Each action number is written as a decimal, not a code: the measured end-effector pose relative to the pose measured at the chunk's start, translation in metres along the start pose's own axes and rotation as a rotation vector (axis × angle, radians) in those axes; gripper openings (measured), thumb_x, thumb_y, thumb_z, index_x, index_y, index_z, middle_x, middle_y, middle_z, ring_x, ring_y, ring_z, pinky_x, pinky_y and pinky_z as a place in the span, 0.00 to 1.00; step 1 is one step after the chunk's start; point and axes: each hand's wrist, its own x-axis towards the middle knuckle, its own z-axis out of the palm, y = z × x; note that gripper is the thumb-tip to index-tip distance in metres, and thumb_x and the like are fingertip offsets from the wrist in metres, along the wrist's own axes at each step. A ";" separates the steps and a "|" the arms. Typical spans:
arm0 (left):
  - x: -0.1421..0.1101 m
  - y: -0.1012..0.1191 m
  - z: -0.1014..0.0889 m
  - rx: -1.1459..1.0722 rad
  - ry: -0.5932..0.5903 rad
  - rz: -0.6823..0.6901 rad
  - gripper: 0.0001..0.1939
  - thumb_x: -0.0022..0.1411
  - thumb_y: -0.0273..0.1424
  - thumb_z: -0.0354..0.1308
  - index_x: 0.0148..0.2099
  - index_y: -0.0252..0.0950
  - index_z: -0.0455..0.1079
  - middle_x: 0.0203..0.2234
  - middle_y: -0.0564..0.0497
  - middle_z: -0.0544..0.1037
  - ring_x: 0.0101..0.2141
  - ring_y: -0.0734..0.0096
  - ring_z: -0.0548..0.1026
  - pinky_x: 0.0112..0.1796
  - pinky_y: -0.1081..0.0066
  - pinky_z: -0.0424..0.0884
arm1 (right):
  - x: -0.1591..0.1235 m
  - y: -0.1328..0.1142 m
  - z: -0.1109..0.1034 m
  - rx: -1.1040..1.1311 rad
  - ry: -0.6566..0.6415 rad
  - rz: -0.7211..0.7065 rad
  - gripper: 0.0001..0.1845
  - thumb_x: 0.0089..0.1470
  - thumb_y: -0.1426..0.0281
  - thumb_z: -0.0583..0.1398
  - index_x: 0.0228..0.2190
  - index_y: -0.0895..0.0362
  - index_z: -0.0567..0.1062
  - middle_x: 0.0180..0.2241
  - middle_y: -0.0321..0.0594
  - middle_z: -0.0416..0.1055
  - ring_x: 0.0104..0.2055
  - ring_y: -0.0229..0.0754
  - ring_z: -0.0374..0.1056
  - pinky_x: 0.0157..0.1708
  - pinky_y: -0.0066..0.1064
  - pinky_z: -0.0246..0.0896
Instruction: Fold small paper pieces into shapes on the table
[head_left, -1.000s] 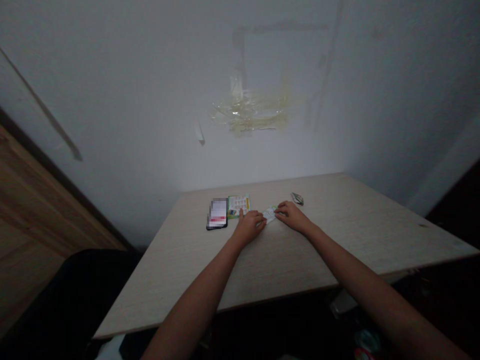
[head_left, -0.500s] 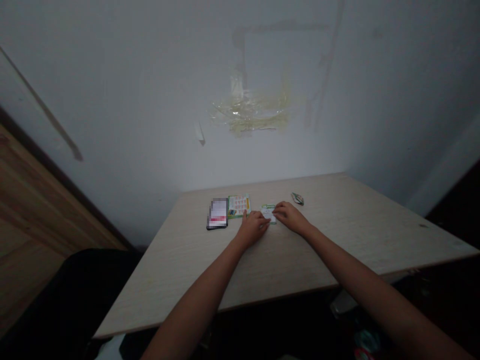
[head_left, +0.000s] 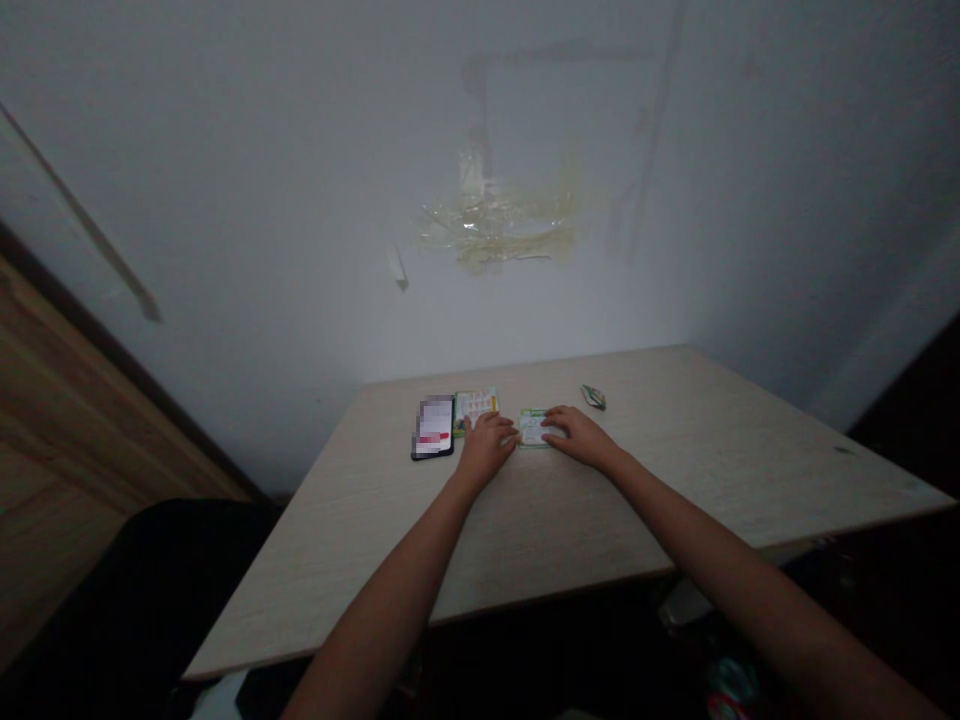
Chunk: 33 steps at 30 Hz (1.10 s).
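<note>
A small white card with green edging, printed with fine marks too small to read, lies flat on the table between my hands. My right hand rests at its right side, thumb and fingers apart and touching the card. Just left of the card is my left hand, its fingers spread and its palm down. It covers the lower right part of a printed green and white sheet. A phone with a lit, partly blurred screen lies against the sheet's left side.
A small folded piece of printed paper lies farther back on the right of the pale wooden table. Behind the table rises a wall with yellowed tape. A dark chair-like shape stands at the left.
My left hand has drawn back leftward off the card, its fingers now over the printed sheet's corner. More of the card shows. My right hand has stayed nearly in place.
</note>
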 end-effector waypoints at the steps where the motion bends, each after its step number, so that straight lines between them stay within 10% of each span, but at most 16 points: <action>1: 0.000 -0.002 0.001 0.013 0.004 -0.002 0.08 0.64 0.34 0.60 0.43 0.45 0.80 0.50 0.48 0.80 0.58 0.53 0.68 0.62 0.35 0.46 | 0.000 0.001 0.000 0.000 -0.002 -0.003 0.15 0.55 0.65 0.64 0.44 0.55 0.80 0.50 0.49 0.74 0.53 0.50 0.69 0.56 0.45 0.62; 33: -0.003 0.003 -0.004 0.131 -0.098 -0.009 0.12 0.68 0.37 0.54 0.49 0.47 0.78 0.55 0.49 0.76 0.59 0.51 0.64 0.60 0.29 0.44 | -0.002 0.002 -0.002 -0.042 -0.044 -0.040 0.17 0.57 0.67 0.61 0.47 0.55 0.80 0.53 0.46 0.74 0.54 0.52 0.69 0.58 0.46 0.61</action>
